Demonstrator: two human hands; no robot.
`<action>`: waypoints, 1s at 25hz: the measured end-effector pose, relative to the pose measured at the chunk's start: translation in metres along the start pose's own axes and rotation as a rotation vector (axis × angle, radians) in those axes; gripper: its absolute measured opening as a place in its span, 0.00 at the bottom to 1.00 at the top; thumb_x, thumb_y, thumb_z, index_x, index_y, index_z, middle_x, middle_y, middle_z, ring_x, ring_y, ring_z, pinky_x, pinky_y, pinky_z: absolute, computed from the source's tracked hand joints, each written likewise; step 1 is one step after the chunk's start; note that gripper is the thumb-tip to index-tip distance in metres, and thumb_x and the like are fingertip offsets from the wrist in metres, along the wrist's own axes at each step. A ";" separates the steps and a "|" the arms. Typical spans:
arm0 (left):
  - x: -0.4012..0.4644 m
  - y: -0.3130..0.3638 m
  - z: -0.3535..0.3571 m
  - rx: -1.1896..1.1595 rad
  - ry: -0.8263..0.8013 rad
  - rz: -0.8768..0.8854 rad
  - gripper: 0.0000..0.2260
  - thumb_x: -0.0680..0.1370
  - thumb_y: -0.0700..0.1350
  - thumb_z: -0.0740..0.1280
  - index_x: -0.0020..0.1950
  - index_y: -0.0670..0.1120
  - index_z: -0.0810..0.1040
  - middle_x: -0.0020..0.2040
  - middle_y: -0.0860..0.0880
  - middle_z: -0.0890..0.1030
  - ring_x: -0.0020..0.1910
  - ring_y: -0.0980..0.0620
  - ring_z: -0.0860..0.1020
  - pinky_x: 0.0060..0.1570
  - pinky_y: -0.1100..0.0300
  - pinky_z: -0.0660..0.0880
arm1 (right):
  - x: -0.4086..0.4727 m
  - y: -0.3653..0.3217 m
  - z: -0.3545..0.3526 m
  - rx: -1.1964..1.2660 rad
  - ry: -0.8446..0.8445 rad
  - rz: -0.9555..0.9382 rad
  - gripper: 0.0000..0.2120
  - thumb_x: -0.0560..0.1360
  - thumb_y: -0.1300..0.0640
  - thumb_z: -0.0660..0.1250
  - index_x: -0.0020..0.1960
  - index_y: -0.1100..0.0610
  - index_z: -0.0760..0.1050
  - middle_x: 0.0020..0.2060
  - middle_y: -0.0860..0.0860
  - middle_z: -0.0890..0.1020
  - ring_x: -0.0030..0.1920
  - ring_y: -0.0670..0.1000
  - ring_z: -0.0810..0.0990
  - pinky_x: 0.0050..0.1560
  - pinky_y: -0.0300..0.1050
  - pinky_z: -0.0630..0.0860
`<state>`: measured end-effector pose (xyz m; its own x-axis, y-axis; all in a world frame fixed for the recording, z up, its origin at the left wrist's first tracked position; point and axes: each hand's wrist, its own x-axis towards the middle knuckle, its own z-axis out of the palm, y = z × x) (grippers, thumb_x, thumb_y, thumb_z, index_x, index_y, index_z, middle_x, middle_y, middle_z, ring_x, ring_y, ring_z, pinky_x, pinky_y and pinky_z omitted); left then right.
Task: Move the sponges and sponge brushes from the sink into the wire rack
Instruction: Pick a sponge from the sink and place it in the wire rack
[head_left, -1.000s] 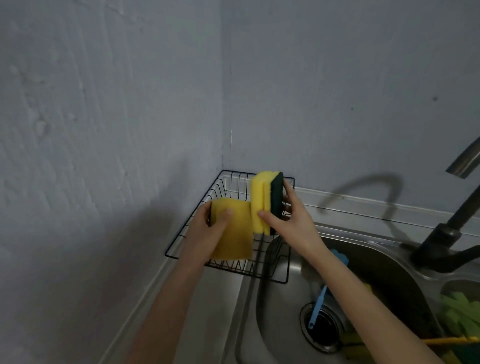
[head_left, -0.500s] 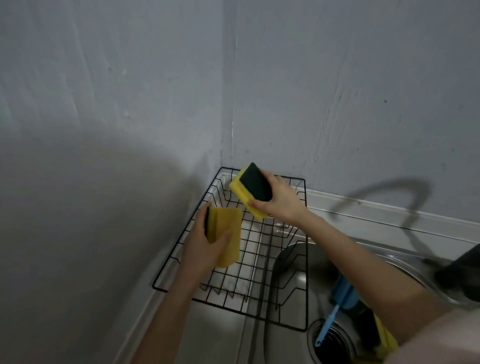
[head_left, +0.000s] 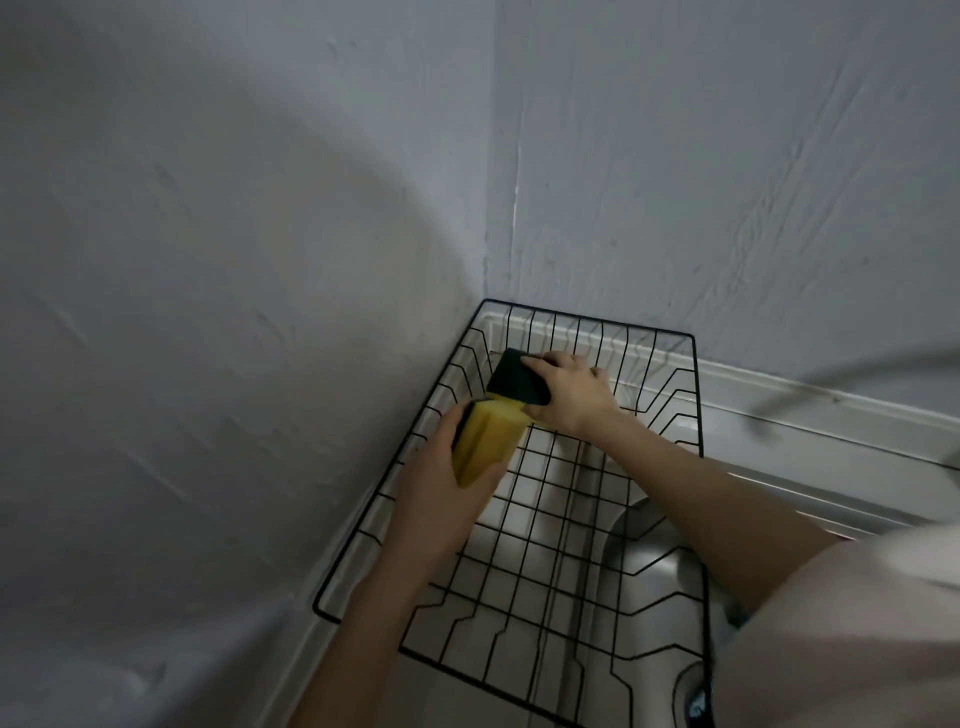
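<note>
A black wire rack (head_left: 696, 395) sits in the corner, partly over the steel sink (head_left: 649, 561). My right hand (head_left: 569, 392) grips a sponge with its dark green scouring side up (head_left: 514, 382), low in the rack's far left corner. My left hand (head_left: 441, 483) holds a second yellow sponge (head_left: 485, 441) on edge just in front of it, over the rack's left side. The two sponges touch or nearly touch. The sink's contents are hidden by my right arm and sleeve.
Grey walls meet at the corner right behind the rack. A blurred tap (head_left: 852, 379) shows at the right edge. The sink drain (head_left: 693, 699) peeks out at the bottom right. A steel counter strip (head_left: 457, 691) runs left of the sink.
Both hands moved forward and down into the rack. The right hand's sponge went to the far left corner, and the left hand's sponge followed close behind it. The view tilted toward the rack.
</note>
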<state>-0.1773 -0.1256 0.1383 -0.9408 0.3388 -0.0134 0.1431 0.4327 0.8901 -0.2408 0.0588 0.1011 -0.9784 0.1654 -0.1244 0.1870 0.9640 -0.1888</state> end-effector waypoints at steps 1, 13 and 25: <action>0.001 -0.001 0.000 0.003 -0.005 0.005 0.28 0.73 0.42 0.67 0.71 0.52 0.59 0.54 0.58 0.66 0.52 0.60 0.67 0.40 0.78 0.63 | 0.003 0.001 0.003 0.019 0.014 -0.007 0.33 0.74 0.47 0.64 0.75 0.49 0.54 0.73 0.54 0.61 0.72 0.57 0.59 0.70 0.56 0.58; 0.034 -0.010 0.022 0.527 -0.088 0.243 0.23 0.75 0.42 0.64 0.69 0.54 0.64 0.67 0.51 0.73 0.66 0.50 0.68 0.69 0.52 0.59 | 0.017 0.018 0.001 0.291 -0.072 -0.132 0.28 0.77 0.52 0.60 0.74 0.57 0.56 0.75 0.56 0.60 0.74 0.57 0.59 0.73 0.47 0.57; 0.053 -0.022 0.048 0.709 -0.135 0.401 0.22 0.77 0.40 0.59 0.69 0.57 0.64 0.73 0.53 0.65 0.72 0.51 0.59 0.71 0.55 0.48 | -0.049 0.015 -0.013 1.026 -0.178 0.389 0.16 0.79 0.55 0.55 0.64 0.62 0.67 0.45 0.55 0.78 0.49 0.57 0.82 0.47 0.47 0.79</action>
<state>-0.2156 -0.0773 0.0960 -0.7387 0.6574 0.1490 0.6625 0.6672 0.3406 -0.1909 0.0678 0.1172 -0.8259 0.3076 -0.4726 0.5433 0.2098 -0.8129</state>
